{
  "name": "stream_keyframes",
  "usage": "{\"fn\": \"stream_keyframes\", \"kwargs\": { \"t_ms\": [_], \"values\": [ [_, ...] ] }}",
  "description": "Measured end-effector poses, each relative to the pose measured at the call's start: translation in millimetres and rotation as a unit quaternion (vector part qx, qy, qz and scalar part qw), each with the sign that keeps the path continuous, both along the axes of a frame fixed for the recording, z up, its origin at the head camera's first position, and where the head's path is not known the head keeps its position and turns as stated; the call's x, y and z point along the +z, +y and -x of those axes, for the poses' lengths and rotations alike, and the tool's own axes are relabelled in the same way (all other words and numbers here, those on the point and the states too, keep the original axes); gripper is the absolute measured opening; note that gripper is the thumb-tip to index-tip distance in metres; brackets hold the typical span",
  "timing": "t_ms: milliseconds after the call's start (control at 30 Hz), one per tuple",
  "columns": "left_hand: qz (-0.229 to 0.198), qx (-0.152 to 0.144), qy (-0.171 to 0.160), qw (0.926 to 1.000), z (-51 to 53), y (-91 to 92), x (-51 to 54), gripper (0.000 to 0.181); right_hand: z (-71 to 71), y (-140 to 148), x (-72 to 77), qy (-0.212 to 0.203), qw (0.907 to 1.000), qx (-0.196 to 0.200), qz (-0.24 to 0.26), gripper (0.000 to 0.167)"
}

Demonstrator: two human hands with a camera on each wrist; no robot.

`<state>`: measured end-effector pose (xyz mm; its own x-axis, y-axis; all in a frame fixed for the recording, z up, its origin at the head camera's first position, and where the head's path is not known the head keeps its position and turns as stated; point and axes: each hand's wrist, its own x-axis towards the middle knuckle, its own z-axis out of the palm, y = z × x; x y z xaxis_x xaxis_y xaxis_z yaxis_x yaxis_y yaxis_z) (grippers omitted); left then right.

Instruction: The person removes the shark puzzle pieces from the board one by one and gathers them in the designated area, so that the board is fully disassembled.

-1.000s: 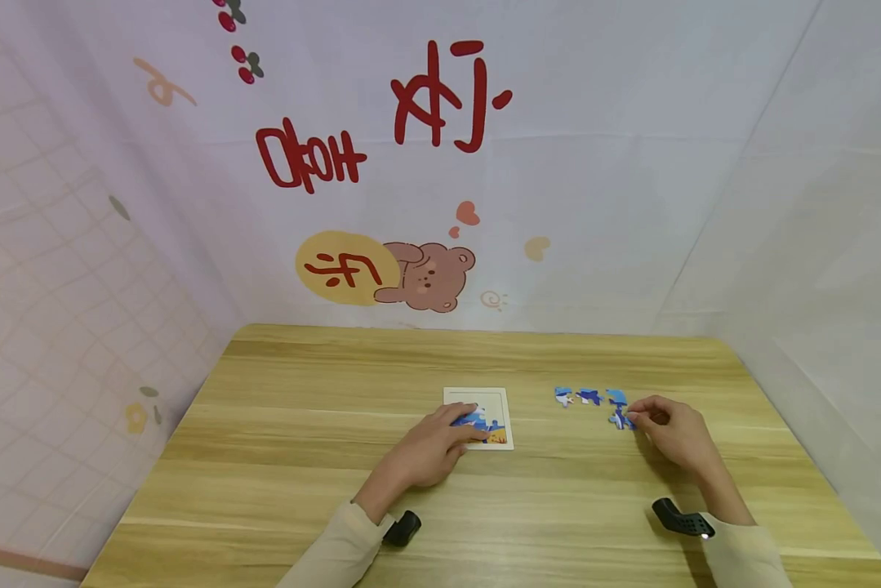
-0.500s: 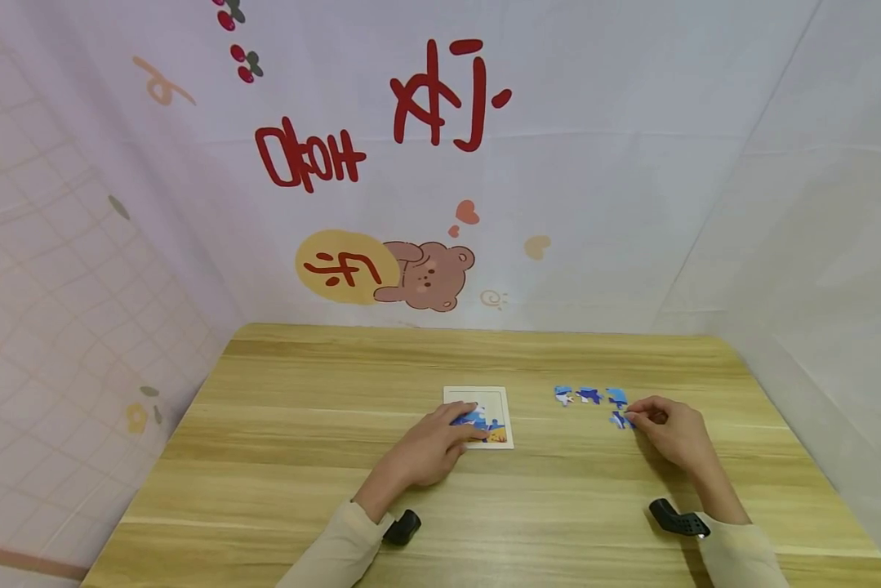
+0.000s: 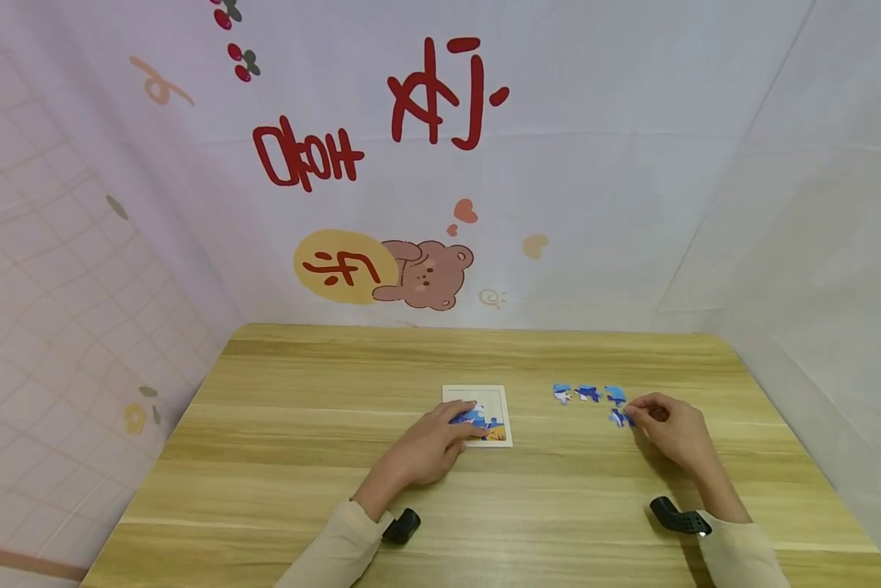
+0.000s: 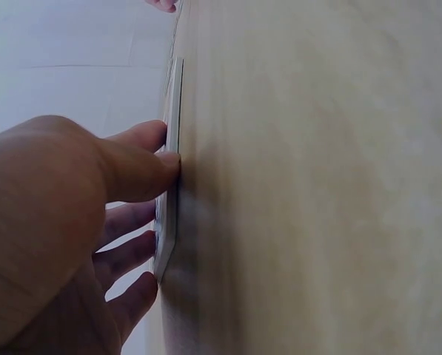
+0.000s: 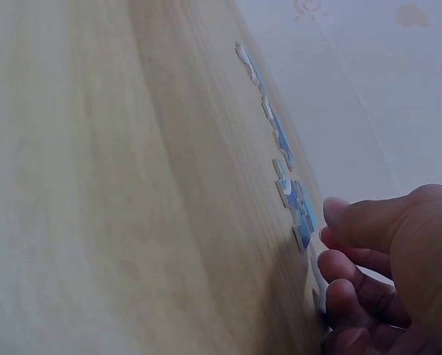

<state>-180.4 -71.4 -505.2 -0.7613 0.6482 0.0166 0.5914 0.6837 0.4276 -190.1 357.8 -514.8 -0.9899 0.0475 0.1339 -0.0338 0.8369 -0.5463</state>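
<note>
In the head view a white-bordered puzzle board [image 3: 509, 408] lies mid-table, its lower part filled with blue, white and yellow pieces. My left hand [image 3: 429, 445] rests on it with spread fingers. The left wrist view shows the thumb [image 4: 150, 174] against the board's near edge [image 4: 172, 214]. To the right, my right hand [image 3: 671, 429] has bent fingers, with thumb and index tips at the right side of a blue and white puzzle piece [image 3: 618, 417]. In the right wrist view this piece [image 5: 293, 203] lies on the table, and a small gap shows between it and the thumb [image 5: 343, 214].
Three more puzzle pieces lie in a row behind: a left one [image 3: 562, 393], a middle one [image 3: 589, 393] and a right one [image 3: 615, 395]. The wooden table [image 3: 322, 384] meets a printed cloth wall [image 3: 594, 286] at the back.
The right forearm has shifted very slightly to the left. Both hands stay at the same things, and the pieces show no clear movement.
</note>
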Motion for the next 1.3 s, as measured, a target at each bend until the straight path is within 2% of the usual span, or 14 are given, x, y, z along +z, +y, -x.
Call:
{"fn": "stream_keyframes", "kwargs": {
  "t_ms": [267,533,800,1067,1300],
  "values": [
    [-0.013,0.003,-0.010,0.9999,3.0,-1.3,-0.4,0.040,-0.7,-11,10.4,0.002,0.9999,0.003,0.011,0.032],
    [-0.020,0.015,-0.021,0.9995,3.5,-2.7,2.3,0.038,2.8,-41,22.9,0.035,0.9985,0.026,0.033,0.022],
    [0.021,0.012,-0.009,0.9997,4.6,-6.9,4.7,0.040,9.8,-73,24.9,0.066,0.9938,0.069,0.057,0.009],
    [0.016,0.006,-0.023,0.9996,3.8,-10.2,5.8,0.041,16.0,-108,20.9,0.047,0.9901,0.103,0.083,0.007],
    [0.007,0.001,-0.023,0.9997,4.4,-9.6,6.6,0.041,18.1,-141,12.5,0.009,0.9886,0.119,0.092,0.010]
  ]
}}
